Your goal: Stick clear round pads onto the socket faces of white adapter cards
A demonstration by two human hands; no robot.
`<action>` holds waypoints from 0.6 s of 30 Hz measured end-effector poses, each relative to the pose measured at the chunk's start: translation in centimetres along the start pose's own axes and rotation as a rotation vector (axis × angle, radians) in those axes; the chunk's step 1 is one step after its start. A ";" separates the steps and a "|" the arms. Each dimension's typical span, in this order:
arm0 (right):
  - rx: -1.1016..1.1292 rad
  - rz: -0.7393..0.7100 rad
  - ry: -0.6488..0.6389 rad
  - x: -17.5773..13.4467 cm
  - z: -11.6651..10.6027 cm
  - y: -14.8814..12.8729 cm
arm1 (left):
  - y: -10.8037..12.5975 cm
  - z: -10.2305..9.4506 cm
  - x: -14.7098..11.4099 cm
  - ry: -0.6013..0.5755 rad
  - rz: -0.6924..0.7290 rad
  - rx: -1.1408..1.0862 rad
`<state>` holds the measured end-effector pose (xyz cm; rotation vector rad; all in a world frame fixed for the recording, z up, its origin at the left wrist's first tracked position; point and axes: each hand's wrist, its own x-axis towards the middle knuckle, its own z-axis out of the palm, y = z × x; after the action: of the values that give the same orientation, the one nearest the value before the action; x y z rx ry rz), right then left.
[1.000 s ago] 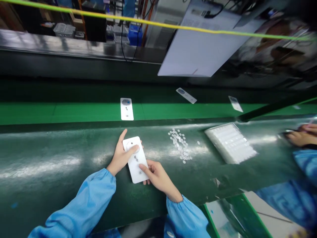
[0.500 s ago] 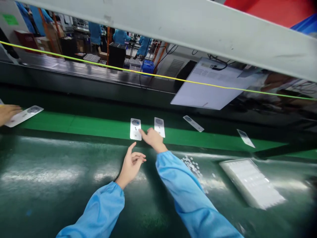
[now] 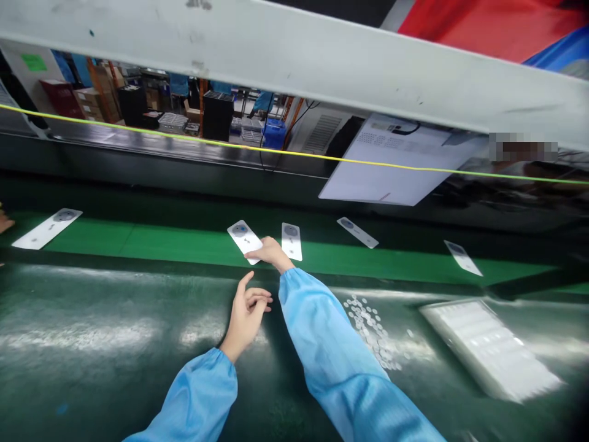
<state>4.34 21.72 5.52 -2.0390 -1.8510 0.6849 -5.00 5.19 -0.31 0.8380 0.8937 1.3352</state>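
Observation:
My right hand [image 3: 270, 252] reaches over the green belt [image 3: 207, 245] and grips the lower right corner of a white rectangular panel [image 3: 242, 234] between thumb and fingers. This panel lies slanted, with a grey circle bearing a small blue spot at its upper end. A second white panel [image 3: 291, 244] with a grey circle lies just right of that hand. My left hand [image 3: 246, 313] is above the dark green bench nearer to me, index finger stretched and the others loosely curled, with nothing in it.
More white panels [image 3: 358, 232] lie along the belt. Small round clear discs [image 3: 368, 325] are scattered on the bench [image 3: 115, 344], left of a plastic-wrapped white pack [image 3: 492, 350]. Another person's hand [image 3: 4, 221] shows at the left edge. A yellow cord [image 3: 221, 143] crosses behind the belt.
My right hand has closed on the panel's corner and turned it from upright to slanted. My left hand keeps nearly the same pose. The other person's hand has moved left, off its panel.

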 end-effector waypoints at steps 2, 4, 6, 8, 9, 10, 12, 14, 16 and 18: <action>0.115 -0.043 0.006 -0.8 -0.9 0.0 | -0.1 -0.3 0.4 0.081 0.046 0.006; 0.202 -0.089 -0.009 -3.0 -1.7 0.7 | -0.1 -0.6 0.8 0.179 0.072 -0.011; 0.313 -0.136 -0.070 -6.6 -1.7 2.3 | 0.0 -0.9 1.2 0.217 0.047 -0.081; 0.527 -0.194 -0.170 -11.2 -0.7 4.5 | 0.2 -0.8 1.2 0.169 0.000 -0.163; 0.641 -0.205 -0.224 -13.7 0.1 5.6 | 0.3 -0.7 1.0 0.131 -0.026 -0.194; 0.699 -0.190 -0.259 -16.0 1.0 6.6 | 0.3 -0.5 0.8 0.095 -0.058 -0.217; 0.737 -0.148 -0.275 -20.0 2.6 8.2 | 0.5 0.1 0.2 0.046 -0.143 -0.246; 0.724 -0.132 -0.246 -22.7 3.3 9.2 | 0.7 0.7 -0.5 0.003 -0.233 -0.262; 0.701 -0.141 -0.174 -23.9 3.0 9.7 | 0.9 1.1 -1.1 -0.054 -0.284 -0.245; 0.651 -0.136 -0.039 -24.3 1.9 10.0 | 1.1 1.2 -1.4 -0.106 -0.298 -0.204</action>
<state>10.45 -3.66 2.18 -1.4728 -1.4944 1.1143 -4.43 3.90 1.27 0.5862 0.7515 1.0895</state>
